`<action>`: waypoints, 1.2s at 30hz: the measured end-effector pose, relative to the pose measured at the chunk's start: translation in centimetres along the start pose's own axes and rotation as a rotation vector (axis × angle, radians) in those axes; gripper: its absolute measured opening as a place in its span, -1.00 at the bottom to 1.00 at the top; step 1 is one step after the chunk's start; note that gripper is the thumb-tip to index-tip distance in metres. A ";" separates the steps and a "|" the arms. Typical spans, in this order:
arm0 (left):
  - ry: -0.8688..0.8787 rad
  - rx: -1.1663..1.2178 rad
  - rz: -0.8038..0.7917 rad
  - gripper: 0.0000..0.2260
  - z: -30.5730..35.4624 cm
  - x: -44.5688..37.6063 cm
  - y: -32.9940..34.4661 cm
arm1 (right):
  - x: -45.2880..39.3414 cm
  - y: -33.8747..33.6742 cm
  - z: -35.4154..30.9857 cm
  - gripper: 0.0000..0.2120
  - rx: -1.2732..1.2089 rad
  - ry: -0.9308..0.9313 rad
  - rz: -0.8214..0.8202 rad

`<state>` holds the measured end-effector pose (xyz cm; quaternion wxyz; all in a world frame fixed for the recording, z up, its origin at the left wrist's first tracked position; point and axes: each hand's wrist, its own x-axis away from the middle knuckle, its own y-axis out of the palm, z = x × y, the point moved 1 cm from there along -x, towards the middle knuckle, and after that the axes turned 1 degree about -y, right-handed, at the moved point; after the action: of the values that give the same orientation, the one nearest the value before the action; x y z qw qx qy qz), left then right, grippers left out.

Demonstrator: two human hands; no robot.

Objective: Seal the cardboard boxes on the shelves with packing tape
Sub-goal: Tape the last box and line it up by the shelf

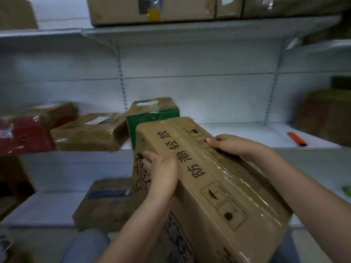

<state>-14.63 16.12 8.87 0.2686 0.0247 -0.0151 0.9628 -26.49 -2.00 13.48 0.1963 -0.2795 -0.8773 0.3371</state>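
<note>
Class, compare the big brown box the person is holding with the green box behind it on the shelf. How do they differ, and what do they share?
The brown box is plain cardboard with black printing; the green box has green sides. The brown box is tilted and held by the left hand and right hand; the green box rests on the shelf, untouched. The brown box looks larger. Both have shiny clear tape on top.

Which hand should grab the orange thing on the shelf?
Probably the right hand: the orange tool lies on its side. The left hand grips the box edge, farther away.
</note>
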 end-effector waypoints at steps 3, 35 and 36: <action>0.015 0.056 -0.203 -0.14 3.4 -0.2 3.6 | 5.1 -5.0 1.1 -0.61 -0.045 0.035 0.035; 0.908 -1.486 -0.348 -0.20 16.3 -14.3 19.1 | -9.9 -17.9 4.1 -0.35 0.522 0.011 0.790; 0.913 -1.489 -0.322 -0.23 16.6 -15.2 19.2 | -10.3 -18.5 4.6 -0.32 0.535 0.005 0.788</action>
<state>-10.93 -8.90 24.26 0.3268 -0.5412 -0.5253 0.5696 -27.70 -22.03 21.67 0.1207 -0.5316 -0.5864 0.5992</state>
